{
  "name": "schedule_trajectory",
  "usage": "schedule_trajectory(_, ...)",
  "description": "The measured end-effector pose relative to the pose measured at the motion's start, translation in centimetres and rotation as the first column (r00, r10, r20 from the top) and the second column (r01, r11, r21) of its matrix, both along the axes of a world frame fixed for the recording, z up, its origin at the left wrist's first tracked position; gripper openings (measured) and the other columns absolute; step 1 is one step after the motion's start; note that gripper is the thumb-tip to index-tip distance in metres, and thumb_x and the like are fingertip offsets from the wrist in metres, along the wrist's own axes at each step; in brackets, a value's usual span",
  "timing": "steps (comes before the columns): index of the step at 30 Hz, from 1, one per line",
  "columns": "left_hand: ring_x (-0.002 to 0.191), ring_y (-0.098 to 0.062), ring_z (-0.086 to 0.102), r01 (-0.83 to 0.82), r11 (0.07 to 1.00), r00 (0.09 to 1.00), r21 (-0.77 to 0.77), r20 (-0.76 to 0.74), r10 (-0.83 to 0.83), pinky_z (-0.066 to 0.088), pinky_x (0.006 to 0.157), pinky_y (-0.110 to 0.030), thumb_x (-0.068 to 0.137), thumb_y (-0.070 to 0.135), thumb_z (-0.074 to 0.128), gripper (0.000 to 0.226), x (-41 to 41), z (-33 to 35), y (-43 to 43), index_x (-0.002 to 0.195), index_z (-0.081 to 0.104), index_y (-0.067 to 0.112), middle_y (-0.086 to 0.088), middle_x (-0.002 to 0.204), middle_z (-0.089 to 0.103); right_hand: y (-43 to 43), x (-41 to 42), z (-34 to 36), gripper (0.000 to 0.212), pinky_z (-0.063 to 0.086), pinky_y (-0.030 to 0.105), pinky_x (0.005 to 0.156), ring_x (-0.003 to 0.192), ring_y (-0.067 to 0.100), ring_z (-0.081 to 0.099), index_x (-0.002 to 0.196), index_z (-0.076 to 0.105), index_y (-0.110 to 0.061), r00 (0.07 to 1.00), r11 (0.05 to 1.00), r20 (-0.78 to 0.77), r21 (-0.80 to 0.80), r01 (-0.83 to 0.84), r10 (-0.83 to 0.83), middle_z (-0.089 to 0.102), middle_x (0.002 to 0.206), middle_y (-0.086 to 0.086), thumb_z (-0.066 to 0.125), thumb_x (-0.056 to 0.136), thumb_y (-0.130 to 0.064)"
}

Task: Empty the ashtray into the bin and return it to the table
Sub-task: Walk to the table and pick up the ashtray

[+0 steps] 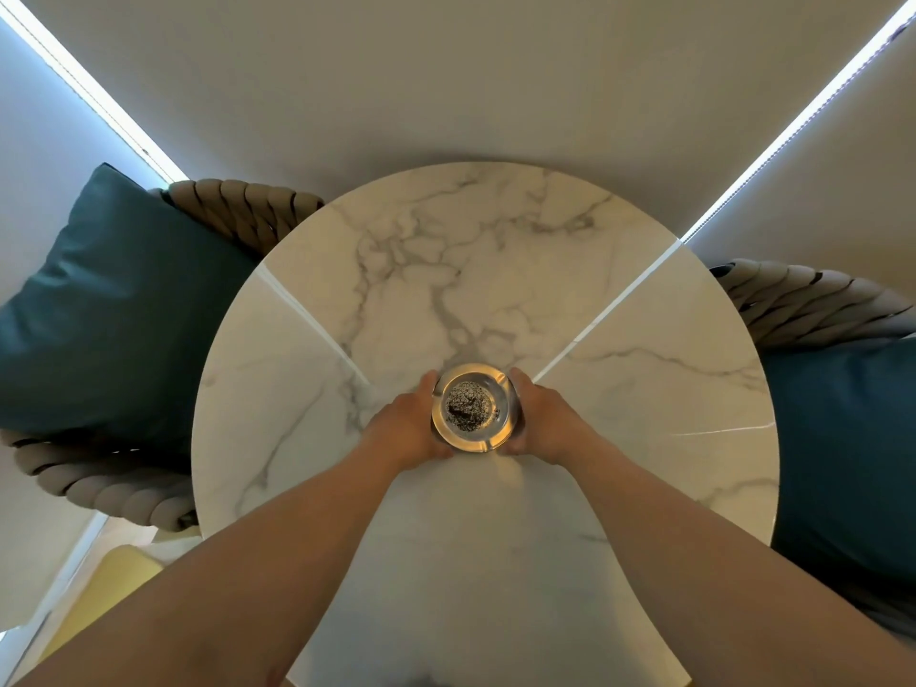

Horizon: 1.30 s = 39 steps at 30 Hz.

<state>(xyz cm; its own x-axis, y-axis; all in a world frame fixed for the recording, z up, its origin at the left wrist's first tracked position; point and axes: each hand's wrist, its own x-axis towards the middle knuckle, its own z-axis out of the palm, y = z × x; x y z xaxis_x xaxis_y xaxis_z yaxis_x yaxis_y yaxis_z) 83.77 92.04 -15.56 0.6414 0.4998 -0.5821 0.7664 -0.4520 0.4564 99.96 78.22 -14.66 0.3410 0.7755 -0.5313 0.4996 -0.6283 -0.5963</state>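
Glass ashtray [471,408], dark ash heaped in its bowl, sits near the middle of the round marble table [619,339] while my left hand [411,428] and right hand [543,419] cup its sides, fingers curled closed against the rim.

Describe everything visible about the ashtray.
The ashtray is round, thick and looks like clear glass, with an amber glow in its rim and notches at the far edge. Its bowl holds a heap of grey ash with something darker in it. It sits upright near the middle of the marble table. The left hand and right hand cup its sides.
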Motion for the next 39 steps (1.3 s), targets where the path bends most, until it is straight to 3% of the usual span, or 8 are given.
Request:
schedule_trajectory(15, 0.106, -0.026, 0.063, -0.012, 1.000, 1.000, -0.020, 0.003, 0.012, 0.054, 0.088, -0.042, 0.057, 0.032, 0.089, 0.110, 0.3, -0.6, 0.0, 0.145, 0.024, 0.033, -0.001, 0.119, 0.065, 0.5, -0.3, -0.3, 0.112, 0.049, 0.040, 0.095, 0.113, 0.031, 0.057, 0.150, 0.022, -0.016, 1.000, 0.999, -0.002, -0.049, -0.023, 0.023, 0.058, 0.124, 0.014, 0.091, 0.062, -0.021)
schedule_trajectory(20, 0.101, -0.026, 0.065, -0.003, 1.000, 1.000, -0.025, 0.008, 0.004, 0.055, 0.085, -0.042, 0.059, 0.031, 0.089, 0.102, -0.2, -0.2, -0.6, 0.141, 0.029, 0.032, 0.000, 0.113, 0.067, -0.1, -0.7, 0.0, 0.110, 0.050, 0.041, 0.094, 0.112, 0.031, 0.058, 0.148, 0.024, -0.015, 0.999, 0.998, 0.007, -0.041, -0.038, 0.039, 0.059, 0.122, 0.014, 0.092, 0.062, -0.024)
schedule_trajectory(33, 0.098, -0.025, 0.066, 0.001, 0.998, 1.000, -0.065, 0.022, 0.001, 0.055, 0.086, -0.043, 0.059, 0.032, 0.088, 0.105, -4.2, 2.1, -4.5, 0.144, 0.026, 0.028, -0.001, 0.112, 0.068, -4.0, -4.1, 1.7, 0.114, 0.050, 0.038, 0.092, 0.112, 0.029, 0.058, 0.150, 0.021, -0.014, 0.997, 0.996, 0.003, -0.039, -0.079, 0.079, 0.060, 0.123, 0.012, 0.092, 0.062, -0.026)
schedule_trajectory(39, 0.096, -0.024, 0.065, 0.034, 0.998, 0.999, -0.055, 0.017, -0.034, 0.054, 0.083, -0.041, 0.057, 0.034, 0.088, 0.100, -7.4, 3.0, -7.3, 0.139, 0.031, 0.026, -0.002, 0.111, 0.067, -7.0, -7.1, 2.2, 0.108, 0.050, 0.035, 0.085, 0.105, 0.028, 0.061, 0.147, 0.024, -0.012, 0.992, 0.992, 0.003, -0.016, -0.123, 0.123, 0.064, 0.117, 0.012, 0.090, 0.061, -0.024)
